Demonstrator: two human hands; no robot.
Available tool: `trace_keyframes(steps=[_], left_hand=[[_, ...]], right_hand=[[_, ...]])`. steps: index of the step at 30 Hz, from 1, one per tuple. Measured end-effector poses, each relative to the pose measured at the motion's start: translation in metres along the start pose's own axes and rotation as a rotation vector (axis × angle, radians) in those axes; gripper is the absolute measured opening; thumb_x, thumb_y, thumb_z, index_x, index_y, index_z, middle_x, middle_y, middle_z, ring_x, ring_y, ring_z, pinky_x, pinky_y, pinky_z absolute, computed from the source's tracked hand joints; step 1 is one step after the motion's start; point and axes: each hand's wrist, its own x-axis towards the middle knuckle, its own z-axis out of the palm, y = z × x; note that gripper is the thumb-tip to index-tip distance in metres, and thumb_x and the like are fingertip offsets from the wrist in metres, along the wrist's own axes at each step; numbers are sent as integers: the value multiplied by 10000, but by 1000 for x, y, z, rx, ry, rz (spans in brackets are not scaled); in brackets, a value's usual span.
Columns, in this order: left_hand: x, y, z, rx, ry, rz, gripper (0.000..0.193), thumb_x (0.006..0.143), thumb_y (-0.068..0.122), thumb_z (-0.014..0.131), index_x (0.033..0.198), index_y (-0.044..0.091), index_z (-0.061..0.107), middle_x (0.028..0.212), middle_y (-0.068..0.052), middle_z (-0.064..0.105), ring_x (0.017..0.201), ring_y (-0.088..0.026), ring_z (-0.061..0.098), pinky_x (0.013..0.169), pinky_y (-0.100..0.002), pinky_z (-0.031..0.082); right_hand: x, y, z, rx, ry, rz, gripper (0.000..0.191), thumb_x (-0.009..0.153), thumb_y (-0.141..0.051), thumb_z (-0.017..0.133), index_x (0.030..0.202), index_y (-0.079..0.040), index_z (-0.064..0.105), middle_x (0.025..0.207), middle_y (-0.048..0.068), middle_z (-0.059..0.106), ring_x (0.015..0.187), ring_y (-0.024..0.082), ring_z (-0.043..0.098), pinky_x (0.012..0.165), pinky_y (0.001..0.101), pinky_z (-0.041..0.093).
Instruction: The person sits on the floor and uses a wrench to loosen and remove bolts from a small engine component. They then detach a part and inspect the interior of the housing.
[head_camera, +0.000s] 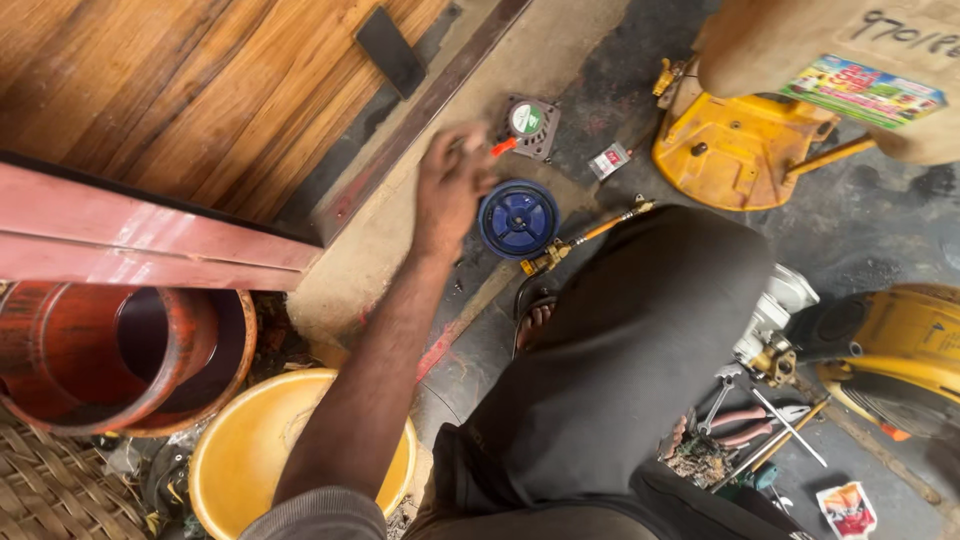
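The left hand (452, 185), blurred and its grip indeterminable, is extended beside a blue round cap (518, 218), judged light, rigid plastic, best gripped by its rim.

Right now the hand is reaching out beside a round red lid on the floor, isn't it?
Not quite: the round lid is blue, not red. The head view shows the left hand reaching out beside it on the floor.

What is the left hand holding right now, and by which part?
Cannot be told: the left hand is blurred, reaching beside the blue round cap.
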Motion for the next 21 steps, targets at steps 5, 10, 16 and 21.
trace_keyframes(steps=[5, 10, 16, 21], left_hand=[[-16, -155, -122, 1009, 421, -53, 256, 820, 120, 723, 1064, 62, 678, 1049, -204, 729, 1027, -420, 684, 860, -487, 556], [-64, -213, -153, 1131, 391, -273, 334, 868, 47, 660, 1156, 200, 731, 1095, -189, 760, 1047, -400, 713, 916, -502, 561], [-64, -199, -112, 1054, 399, -389, 314, 829, 191, 782, 1130, 180, 693, 1063, -157, 755, 1025, -395, 708, 895, -513, 554], [-58, -208, -98, 1268, 371, -230, 331, 915, 192, 676, 1241, 134, 669, 1241, -179, 694, 1122, -407, 658, 909, -557, 529]], right_hand=[[32, 72, -43, 47, 35, 112, 504, 1199, -435, 460, 1467, -7, 469, 1327, 140, 594, 1234, 282, 608, 1062, 448, 500], [40, 82, -35, 70, 4, 119, 532, 1228, -458, 467, 1488, 6, 446, 1349, 140, 572, 1265, 286, 584, 1092, 468, 485], [17, 68, -18, 12, -38, 95, 499, 1210, -384, 465, 1495, 25, 486, 1366, 209, 590, 1239, 326, 600, 1074, 474, 477], [10, 63, -2, 58, -49, 50, 427, 1173, -282, 488, 1470, 25, 506, 1327, 228, 612, 1198, 338, 623, 1016, 458, 487]])
